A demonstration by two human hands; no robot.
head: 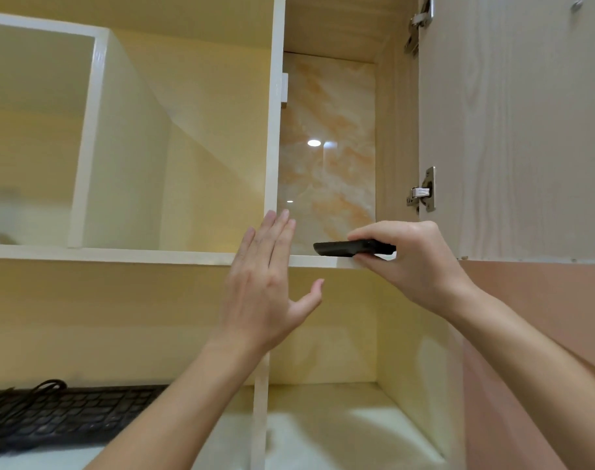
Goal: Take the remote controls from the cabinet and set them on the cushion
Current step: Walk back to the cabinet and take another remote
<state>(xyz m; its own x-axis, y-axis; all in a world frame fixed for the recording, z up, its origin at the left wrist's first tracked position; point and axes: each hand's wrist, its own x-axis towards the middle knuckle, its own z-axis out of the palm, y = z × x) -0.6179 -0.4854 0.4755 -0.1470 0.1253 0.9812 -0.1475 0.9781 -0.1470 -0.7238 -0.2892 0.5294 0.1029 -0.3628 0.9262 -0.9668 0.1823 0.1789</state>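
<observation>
The right hand [411,259] grips a black remote [350,248] just above the cabinet shelf [120,255]. The left hand [269,283] is open and flat, close beside the remote's tip.

Warm, even light is filling the scene. Ceiling lamps are glaring as white spots on the glossy marble panel [326,157] above the gripping right hand [414,259]. Far left of the grip, shelf edges are blurring and bending.

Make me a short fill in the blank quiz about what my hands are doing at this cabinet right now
1. The black remote control is gripped by the ____ hand.
2. The left hand is open and holds ____.
3. The cabinet door stands ____.
4. On the lower shelf at left lies a black ____.

Missing words: right; nothing; open; keyboard
</observation>
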